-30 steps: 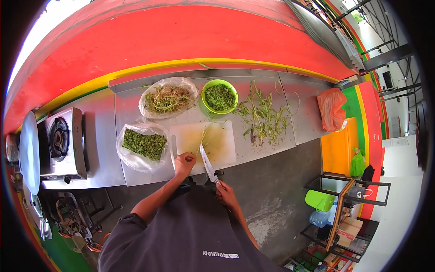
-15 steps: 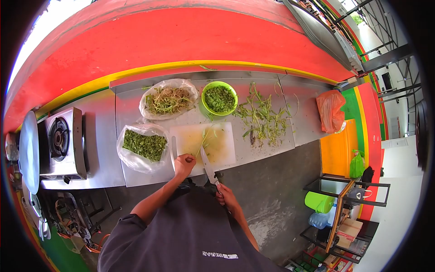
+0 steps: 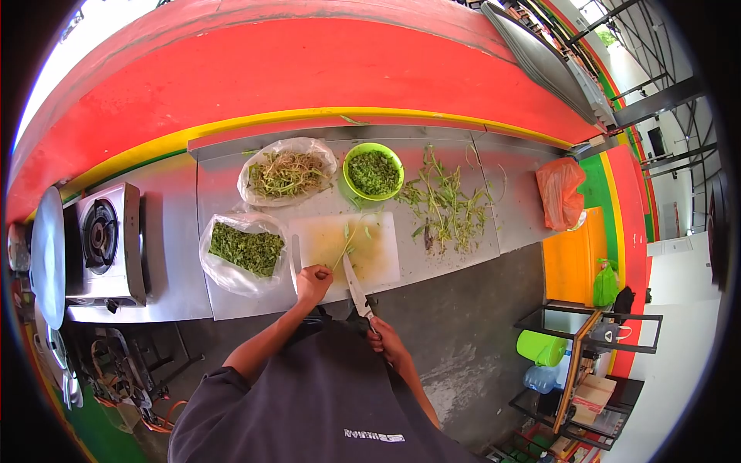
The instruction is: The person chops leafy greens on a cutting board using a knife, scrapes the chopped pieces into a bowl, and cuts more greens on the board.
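Note:
My right hand (image 3: pixel 388 340) is wrapped round the handle of a knife (image 3: pixel 356 285), whose blade points away from me over the front edge of a white cutting board (image 3: pixel 386 266). At the board's front left, my left hand (image 3: pixel 315 284) pinches a thin green stem (image 3: pixel 346 245) that slants away over the stained board. The blade lies just right of the stem; whether they touch I cannot tell. Small leaf pieces rest on the board. Behind it stands a lime-green bowl (image 3: pixel 402 174) of chopped greens (image 3: pixel 373 171).
Left of the board are a plastic bag (image 3: pixel 210 272) with chopped greens and another bag (image 3: pixel 327 148) with rooty stems. Loose leafy stems (image 3: pixel 451 201) lie to the right. An orange bag (image 3: pixel 559 193) sits at the right end, a gas stove (image 3: pixel 108 243) at the left.
The knife blade has swung slightly left, and its handle has moved a little away from my body. The stem in my left hand shows more plainly. My left hand has barely moved.

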`<state>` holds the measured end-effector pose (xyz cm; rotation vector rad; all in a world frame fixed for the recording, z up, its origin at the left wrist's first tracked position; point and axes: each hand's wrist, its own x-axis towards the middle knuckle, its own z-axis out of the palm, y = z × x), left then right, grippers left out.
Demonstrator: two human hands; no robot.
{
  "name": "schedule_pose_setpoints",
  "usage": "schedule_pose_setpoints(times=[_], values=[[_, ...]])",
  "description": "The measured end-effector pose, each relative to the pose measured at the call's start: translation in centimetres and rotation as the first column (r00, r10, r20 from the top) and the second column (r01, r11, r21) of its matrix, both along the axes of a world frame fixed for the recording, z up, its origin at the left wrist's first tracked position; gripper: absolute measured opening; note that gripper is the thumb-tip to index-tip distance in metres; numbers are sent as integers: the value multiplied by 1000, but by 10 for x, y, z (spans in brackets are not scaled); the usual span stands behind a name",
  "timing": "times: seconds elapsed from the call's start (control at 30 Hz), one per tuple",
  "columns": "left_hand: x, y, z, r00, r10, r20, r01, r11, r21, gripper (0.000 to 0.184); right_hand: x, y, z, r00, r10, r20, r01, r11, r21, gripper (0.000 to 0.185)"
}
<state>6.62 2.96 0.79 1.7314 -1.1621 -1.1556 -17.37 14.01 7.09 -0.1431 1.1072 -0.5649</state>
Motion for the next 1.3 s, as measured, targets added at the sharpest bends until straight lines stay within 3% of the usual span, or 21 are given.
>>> schedule_pose_setpoints(times=[0.13,0.2,0.23,0.3,0.33,0.4,0.53,0.6,0.67,0.83,1.03,1.3], values=[[0,0,0,1000,-12,4,12,1000,8,14,5,-2,6,999,14,-46,-15,999,-29,18],[1,0,-2,1000,-21,6,21,1000,-8,15,9,-4,13,971,66,-231,-97,987,-127,22],[1,1,-3,999,-32,9,32,999,-24,15,11,-4,12,971,66,-231,-97,987,-127,22],[2,2,-5,999,-54,-10,53,998,-20,15,12,-3,6,856,76,-511,-232,940,-249,30],[3,3,-6,997,-76,-26,76,997,-17,16,12,-3,4,857,71,-510,-227,941,-251,30],[6,4,-1,993,-79,-88,78,997,-14,17,11,0,-3,711,13,-703,-404,826,-393,36],[11,12,14,982,-19,-186,20,1000,0,20,4,0,-12,726,30,-688,-418,812,-406,41],[13,18,17,985,-2,-172,2,1000,-2,20,0,-4,-1,898,102,-429,-212,953,-218,41],[13,23,16,987,25,-157,-25,1000,-2,21,-5,-8,3,928,100,-360,-184,960,-209,40],[2,29,3,911,212,-353,-171,975,145,22,-23,-21,6,953,141,-268,-197,960,-197,40],[-16,34,5,944,277,-178,-259,959,114,21,-26,-39,23,975,131,-182,-153,982,-113,31],[-31,39,3,952,306,26,-306,952,4,21,-29,-43,3,956,256,-142,-274,953,-126,30]])
